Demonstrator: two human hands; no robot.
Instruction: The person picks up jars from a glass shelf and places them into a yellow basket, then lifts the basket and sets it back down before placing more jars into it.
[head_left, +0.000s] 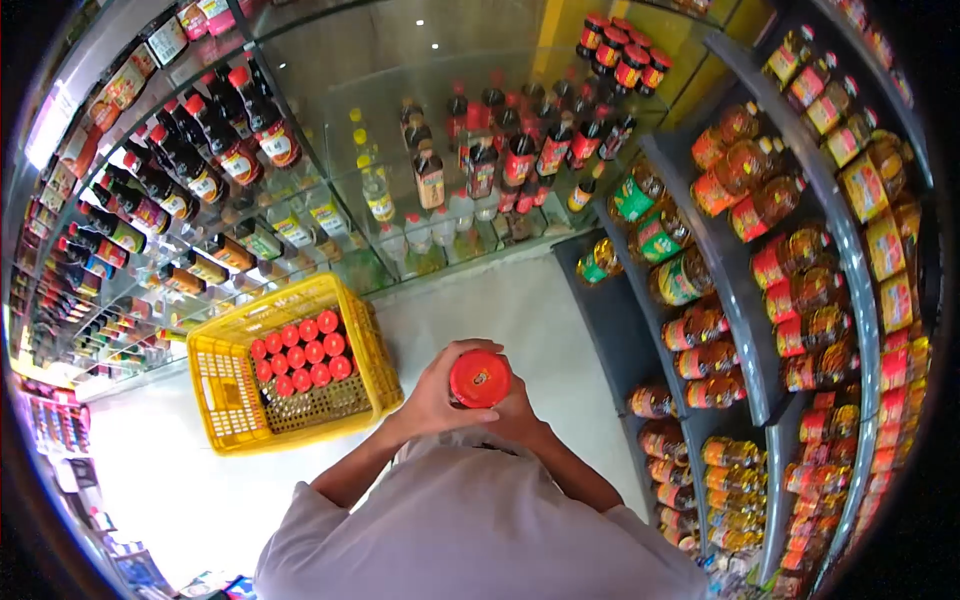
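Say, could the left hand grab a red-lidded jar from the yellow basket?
Probably not now: the left hand and right hand hold a red-lidded jar, though the yellow basket is open above.

red-lidded jar (481, 379), ctr emblem (482, 377), top twd cam, btwn L hand (432, 396) & R hand (517, 412)

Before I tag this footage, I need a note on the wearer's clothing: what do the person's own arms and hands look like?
The left hand and right hand are bare, without gloves. The forearms are uncovered too. Loose, pale grey sleeves with a faint lilac cast end around the elbows, matching the shirt; no marking shows on them.
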